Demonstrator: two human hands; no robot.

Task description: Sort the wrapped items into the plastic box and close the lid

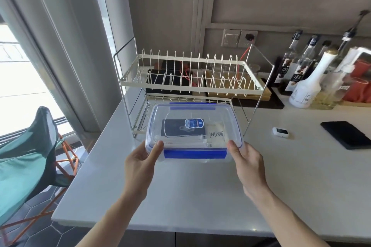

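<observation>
"MiNi" upside down on the pale wrapped item (215,132) in the plastic box (193,128), "1883" on two syrup bottle labels (297,77), lid sticker too blurry

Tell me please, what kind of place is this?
Probably a kitchen or drinks counter: a cream two-tier wire dish rack stands on the pale stone-like countertop, with glass syrup bottles along the grey wall.

Lidded plastic box (193,124) with wrapped items (183,128) inside, left hand (140,164) and right hand (248,164) at its near corners.
</observation>
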